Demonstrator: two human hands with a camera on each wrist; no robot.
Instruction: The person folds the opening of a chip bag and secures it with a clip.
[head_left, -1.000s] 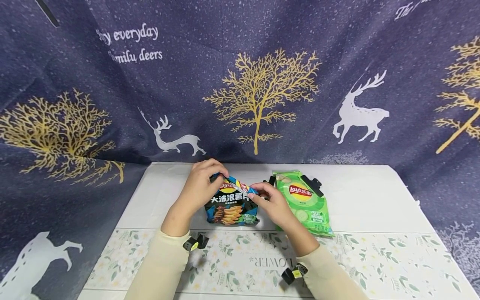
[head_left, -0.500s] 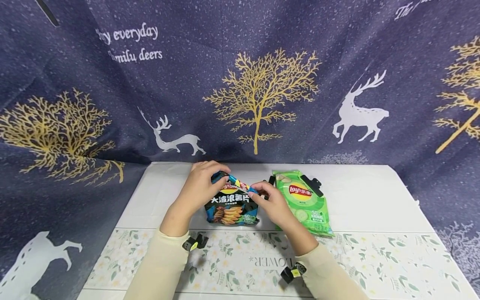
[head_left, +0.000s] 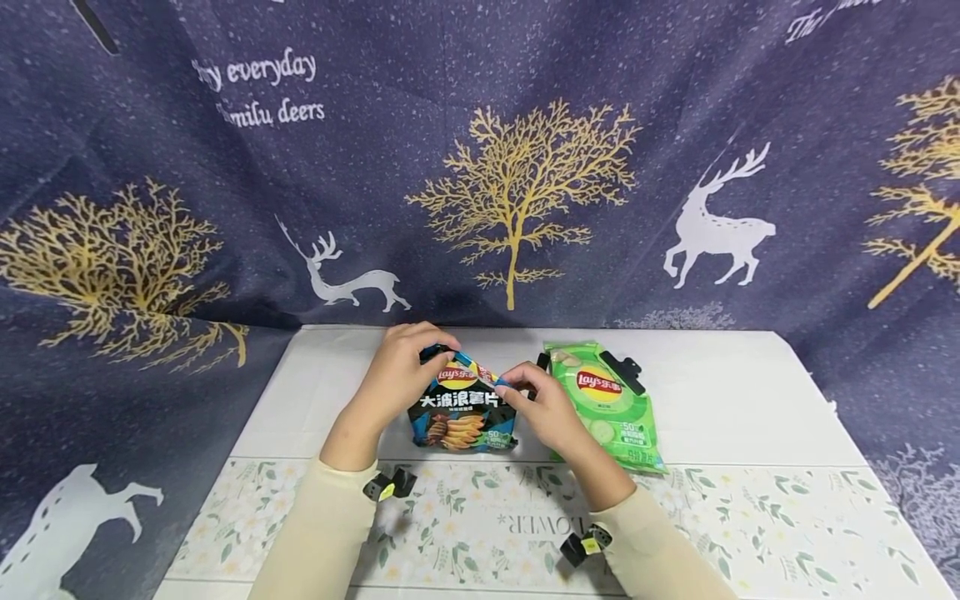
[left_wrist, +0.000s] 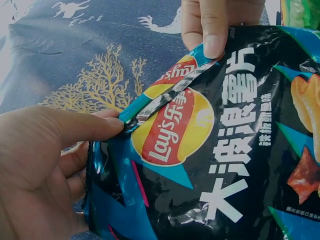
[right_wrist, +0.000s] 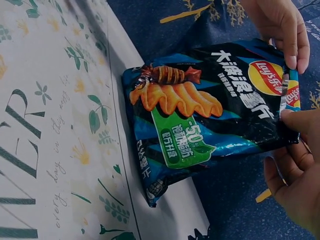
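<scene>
Left hand (head_left: pixel 405 371) and right hand (head_left: pixel 547 408) pinch the black bag (head_left: pixel 459 421) by its fold (left_wrist: pixel 170 80), left of the green bag (head_left: pixel 607 404); folding seems the step, the next likely wanting an even crease

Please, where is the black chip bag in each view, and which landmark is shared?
Head: black chip bag, lower centre.
Left wrist: black chip bag, centre to right edge.
Right wrist: black chip bag, just right of centre.
Shared landmark: its round Lay's logo.
</scene>
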